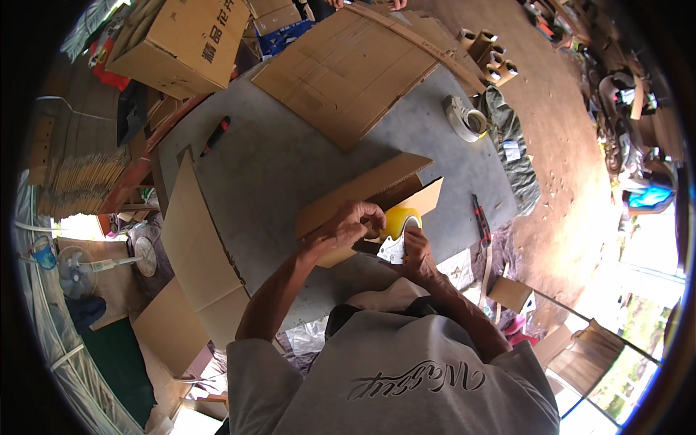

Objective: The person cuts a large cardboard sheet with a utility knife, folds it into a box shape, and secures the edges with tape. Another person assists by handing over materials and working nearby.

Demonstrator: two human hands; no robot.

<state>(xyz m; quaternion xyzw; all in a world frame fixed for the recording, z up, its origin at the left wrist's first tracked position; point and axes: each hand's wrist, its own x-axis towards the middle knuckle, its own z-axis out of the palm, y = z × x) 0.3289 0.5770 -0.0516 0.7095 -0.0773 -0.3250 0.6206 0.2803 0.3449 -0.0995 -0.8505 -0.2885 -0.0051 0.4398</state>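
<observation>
Close to my body, a small cardboard box (pixel 362 190) stands on the grey table (pixel 290 138) with its flaps raised. My right hand (pixel 418 255) is wrapped round a white tape dispenser (pixel 392 251) that carries a yellow roll of tape (pixel 397 220). It is held just over the box's near right side. Beside the roll, my left hand (pixel 349 225) reaches over the box with its fingers bent inward. What lies between those fingertips is hidden.
A large cardboard sheet (pixel 341 76) covers the table's far side, near another person's hands (pixel 397 3). A second tape dispenser (pixel 464 119) stands far right. Utility knives lie left (pixel 215 135) and right (pixel 481 220). Folded cardboard (pixel 192 235) leans at the left edge; cardboard tubes (pixel 489 56) stand beyond.
</observation>
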